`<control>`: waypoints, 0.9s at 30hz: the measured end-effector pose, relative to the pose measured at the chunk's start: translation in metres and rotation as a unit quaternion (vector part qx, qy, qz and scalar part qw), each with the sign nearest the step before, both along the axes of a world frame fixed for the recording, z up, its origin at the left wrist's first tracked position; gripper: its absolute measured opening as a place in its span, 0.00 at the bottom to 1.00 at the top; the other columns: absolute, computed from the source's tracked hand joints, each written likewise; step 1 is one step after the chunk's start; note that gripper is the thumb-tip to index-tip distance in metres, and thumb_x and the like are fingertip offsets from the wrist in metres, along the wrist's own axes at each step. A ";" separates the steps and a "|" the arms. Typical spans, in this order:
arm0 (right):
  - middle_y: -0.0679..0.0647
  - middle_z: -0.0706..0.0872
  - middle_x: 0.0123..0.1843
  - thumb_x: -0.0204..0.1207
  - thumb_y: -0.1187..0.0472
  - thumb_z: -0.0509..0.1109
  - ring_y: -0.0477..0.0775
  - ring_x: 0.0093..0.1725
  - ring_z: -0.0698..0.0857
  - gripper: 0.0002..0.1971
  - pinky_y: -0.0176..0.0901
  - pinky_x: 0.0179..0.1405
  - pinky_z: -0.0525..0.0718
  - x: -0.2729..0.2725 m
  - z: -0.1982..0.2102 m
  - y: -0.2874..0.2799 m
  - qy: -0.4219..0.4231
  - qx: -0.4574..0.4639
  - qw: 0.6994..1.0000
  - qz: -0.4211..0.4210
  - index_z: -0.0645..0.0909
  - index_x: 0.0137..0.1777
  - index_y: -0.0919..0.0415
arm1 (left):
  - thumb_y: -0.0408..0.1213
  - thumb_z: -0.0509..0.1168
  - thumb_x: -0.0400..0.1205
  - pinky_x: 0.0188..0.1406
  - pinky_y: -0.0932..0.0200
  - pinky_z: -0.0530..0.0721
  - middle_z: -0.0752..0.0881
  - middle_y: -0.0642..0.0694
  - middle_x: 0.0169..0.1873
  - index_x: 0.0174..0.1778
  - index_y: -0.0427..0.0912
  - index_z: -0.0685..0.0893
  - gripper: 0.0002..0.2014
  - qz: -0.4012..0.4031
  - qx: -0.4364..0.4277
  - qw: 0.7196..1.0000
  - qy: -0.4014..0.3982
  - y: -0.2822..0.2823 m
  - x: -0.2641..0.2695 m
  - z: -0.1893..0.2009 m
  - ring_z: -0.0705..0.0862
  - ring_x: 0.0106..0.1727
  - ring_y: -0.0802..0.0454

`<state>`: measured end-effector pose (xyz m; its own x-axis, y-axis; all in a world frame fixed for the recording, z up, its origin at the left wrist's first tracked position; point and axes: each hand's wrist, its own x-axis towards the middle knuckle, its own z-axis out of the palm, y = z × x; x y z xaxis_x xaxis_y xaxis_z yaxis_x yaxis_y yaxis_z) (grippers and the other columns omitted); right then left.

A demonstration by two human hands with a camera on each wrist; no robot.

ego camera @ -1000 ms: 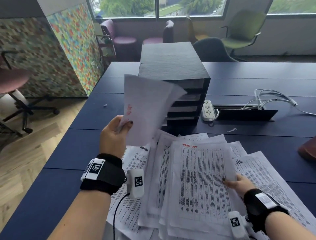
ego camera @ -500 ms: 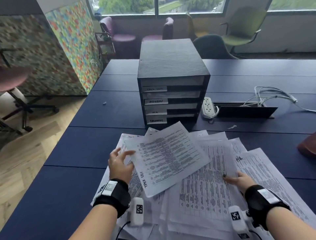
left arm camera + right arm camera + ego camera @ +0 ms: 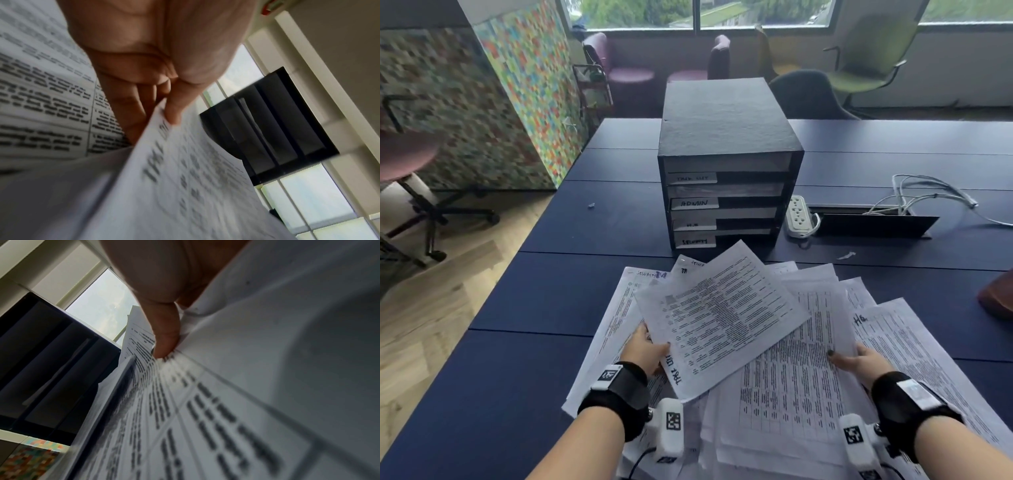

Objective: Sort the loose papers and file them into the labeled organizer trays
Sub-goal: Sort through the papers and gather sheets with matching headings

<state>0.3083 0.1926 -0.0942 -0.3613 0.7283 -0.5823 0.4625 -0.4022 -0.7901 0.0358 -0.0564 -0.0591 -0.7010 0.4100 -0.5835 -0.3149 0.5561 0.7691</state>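
Note:
A black organizer [image 3: 726, 192] with several labeled trays stands on the dark blue table [image 3: 524, 308], open fronts facing me. Loose printed papers [image 3: 893, 342] lie fanned out before it. My left hand [image 3: 650, 349] pinches the lower left edge of the top sheet [image 3: 719, 318], marked "TASK LIST", which lies face up and askew on the pile. In the left wrist view the thumb of that hand [image 3: 170, 113] presses on the sheet [image 3: 185, 178] with the fingers beneath. My right hand [image 3: 856, 359] pinches the right edge of a table-form sheet [image 3: 791, 394], thumb [image 3: 164, 345] on top.
A white power strip [image 3: 799, 216] and a black cable tray [image 3: 873, 224] with white cables [image 3: 928, 192] lie right of the organizer. A brown object [image 3: 996, 298] sits at the right edge. Chairs stand beyond the table, and a colourful partition [image 3: 517, 102] stands on the left.
The left hand brought the raised sheet down and turned it face up onto the pile, then took its edge between thumb and fingers. The right hand stayed where it was.

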 end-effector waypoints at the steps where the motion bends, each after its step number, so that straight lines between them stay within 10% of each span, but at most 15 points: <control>1: 0.61 0.85 0.41 0.72 0.74 0.71 0.58 0.40 0.82 0.11 0.45 0.42 0.79 0.000 0.000 0.000 0.000 0.003 1.000 0.001 0.79 0.54 0.67 | 0.23 0.61 0.79 0.49 0.45 0.86 0.87 0.38 0.52 0.55 0.47 0.75 0.15 0.000 -0.023 0.999 0.038 -0.002 -0.001 0.000 0.87 0.48 0.41; 7: 0.61 0.84 0.35 0.72 0.77 0.69 0.53 0.24 0.85 0.08 0.42 0.26 0.85 0.006 0.008 0.008 -0.007 0.025 0.999 -0.025 0.79 0.49 0.69 | 0.33 0.56 0.82 0.30 0.61 0.76 0.85 0.39 0.42 0.45 0.45 0.78 0.06 0.090 -0.037 0.984 0.148 -0.019 -0.025 0.031 0.79 0.32 0.48; 11: 0.61 0.83 0.35 0.72 0.75 0.71 0.57 0.28 0.83 0.08 0.38 0.25 0.83 0.013 0.014 0.014 -0.025 0.051 0.998 -0.003 0.80 0.50 0.70 | 0.38 0.57 0.80 0.41 0.51 0.82 0.88 0.43 0.45 0.46 0.46 0.81 0.07 0.070 -0.075 0.979 0.177 -0.032 -0.059 0.028 0.84 0.41 0.41; 17: 0.57 0.90 0.32 0.68 0.68 0.77 0.63 0.39 0.87 0.07 0.58 0.51 0.85 0.011 0.016 0.015 -0.054 0.061 0.995 0.052 0.84 0.45 0.63 | 0.32 0.54 0.77 0.50 0.40 0.88 0.91 0.49 0.42 0.51 0.62 0.85 0.22 -0.040 -0.008 0.988 0.147 -0.009 -0.053 0.049 0.89 0.43 0.40; 27: 0.50 0.90 0.31 0.56 0.62 0.78 0.49 0.33 0.88 0.18 0.35 0.34 0.82 -0.019 0.042 -0.003 0.041 0.030 0.990 0.133 0.83 0.48 0.65 | 0.36 0.66 0.81 0.37 0.73 0.76 0.85 0.54 0.40 0.51 0.45 0.84 0.05 -0.242 0.003 0.930 0.275 0.071 0.006 0.076 0.81 0.39 0.62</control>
<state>0.2894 0.1897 -0.0521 -0.5892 0.6334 -0.5017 0.4784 -0.2269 -0.8483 0.0420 0.0145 0.0172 -0.6245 0.7581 -0.1882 0.4135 0.5252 0.7437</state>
